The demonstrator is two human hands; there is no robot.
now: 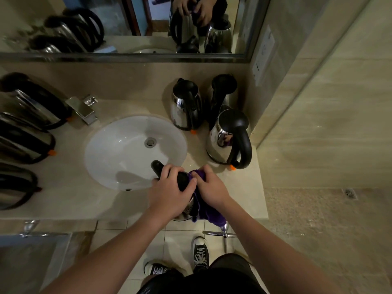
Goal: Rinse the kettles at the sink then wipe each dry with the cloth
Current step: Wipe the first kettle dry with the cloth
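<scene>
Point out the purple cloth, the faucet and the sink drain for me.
purple cloth [206,209]: head view, on the hanging folds below the right hand.
faucet [83,110]: head view, on the chrome spout.
sink drain [150,142]: head view, on the metal stopper.

One steel kettle [186,209] with a black handle sits at the desk's front edge, just right of the white sink [127,149], with the purple cloth [203,204] draped down its right side. Three more kettles [229,136] stand upright right of the sink, and others [27,124] line the left.
</scene>
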